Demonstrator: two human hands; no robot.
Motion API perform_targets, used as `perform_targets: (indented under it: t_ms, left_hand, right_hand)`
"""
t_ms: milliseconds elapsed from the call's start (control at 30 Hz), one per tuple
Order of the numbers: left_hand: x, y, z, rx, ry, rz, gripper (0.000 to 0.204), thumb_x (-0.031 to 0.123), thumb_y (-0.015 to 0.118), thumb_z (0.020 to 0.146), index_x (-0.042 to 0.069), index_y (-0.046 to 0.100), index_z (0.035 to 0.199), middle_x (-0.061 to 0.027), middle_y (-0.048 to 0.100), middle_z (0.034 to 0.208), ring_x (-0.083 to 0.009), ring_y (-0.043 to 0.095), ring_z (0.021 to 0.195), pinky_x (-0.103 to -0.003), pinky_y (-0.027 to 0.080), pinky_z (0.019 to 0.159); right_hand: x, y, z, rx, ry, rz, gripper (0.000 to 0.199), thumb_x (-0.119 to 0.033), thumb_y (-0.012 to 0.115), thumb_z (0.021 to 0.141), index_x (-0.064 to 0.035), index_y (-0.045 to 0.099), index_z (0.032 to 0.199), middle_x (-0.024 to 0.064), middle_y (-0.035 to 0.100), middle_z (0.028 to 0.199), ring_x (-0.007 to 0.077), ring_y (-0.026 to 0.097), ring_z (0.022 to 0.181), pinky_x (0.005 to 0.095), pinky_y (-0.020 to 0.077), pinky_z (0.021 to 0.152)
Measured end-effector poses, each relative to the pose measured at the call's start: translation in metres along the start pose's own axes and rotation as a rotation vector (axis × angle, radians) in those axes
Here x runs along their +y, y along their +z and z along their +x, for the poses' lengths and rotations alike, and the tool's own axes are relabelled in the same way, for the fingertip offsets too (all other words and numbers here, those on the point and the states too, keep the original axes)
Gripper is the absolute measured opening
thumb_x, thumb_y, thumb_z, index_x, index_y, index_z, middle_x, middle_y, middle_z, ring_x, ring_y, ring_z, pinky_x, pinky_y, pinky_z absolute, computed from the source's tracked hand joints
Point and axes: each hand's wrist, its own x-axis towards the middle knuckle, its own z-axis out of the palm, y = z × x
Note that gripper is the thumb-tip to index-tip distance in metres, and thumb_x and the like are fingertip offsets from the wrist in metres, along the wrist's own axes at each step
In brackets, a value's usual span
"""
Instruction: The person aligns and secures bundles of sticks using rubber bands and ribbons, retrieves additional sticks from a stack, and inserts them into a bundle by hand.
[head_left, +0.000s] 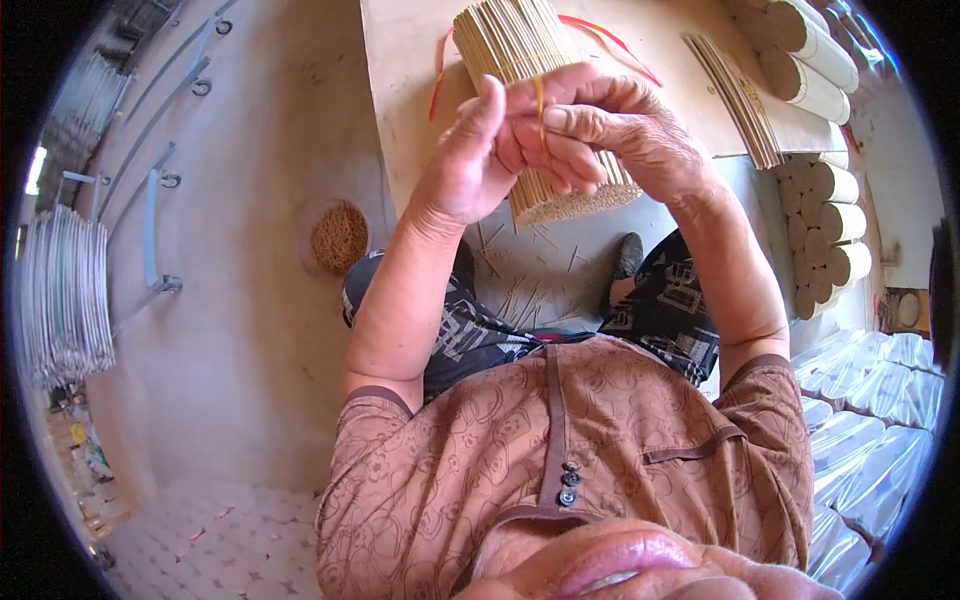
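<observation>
Both my hands meet above a thick bundle of thin wooden sticks (515, 45) on the table. A yellow rubber band (541, 100) loops around the stretched fingers of my left hand (475, 150), whose thumb points up. My right hand (640, 125) is closed, its thumb pressing against the band at those fingers. The hands hide the middle of the bundle, while its cut end (580, 205) shows beneath them. Red strips (610, 38) stick out on both sides of the bundle.
Loose sticks (735, 100) lie on the tabletop (405, 60)'s right side. Wrapped stick bundles (815, 55) are stacked at right, above clear-wrapped packs (870, 450). A round basin (308, 240) of tan pieces stands on the floor, left. Wheeled metal frames (152, 230) stand farther left. Sticks litter the floor by my feet.
</observation>
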Motion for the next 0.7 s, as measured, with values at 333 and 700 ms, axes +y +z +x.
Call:
perform_targets:
  t_ms: [333,700]
  left_hand:
    - [-0.042,0.067,-0.04,-0.099,0.116,0.3,0.032,0.026,0.064,0.097,0.0,0.065,0.116,-0.0075,0.072,0.083,-0.0145,0.064,0.072,-0.031,0.055,0.072]
    - [-0.058,0.102,-0.071,0.119,-0.204,0.234,0.018,0.015,0.057,0.102,0.002,0.066,0.11,-0.0068,0.072,0.083,-0.0091,0.064,0.067,-0.018,0.044,0.059]
  right_hand:
    - [0.002,-0.01,-0.059,0.681,-0.082,0.022,0.034,-0.03,0.062,0.098,-0.0068,0.057,0.073,-0.0004,0.052,0.061,0.0072,0.048,0.05,0.0226,0.0361,0.048]
    - [0.0,-0.007,-0.095,0.744,-0.197,-0.147,0.067,-0.051,0.053,0.099,0.0055,0.053,0.134,0.0212,0.068,0.117,0.0309,0.071,0.101,0.0278,0.0558,0.078]
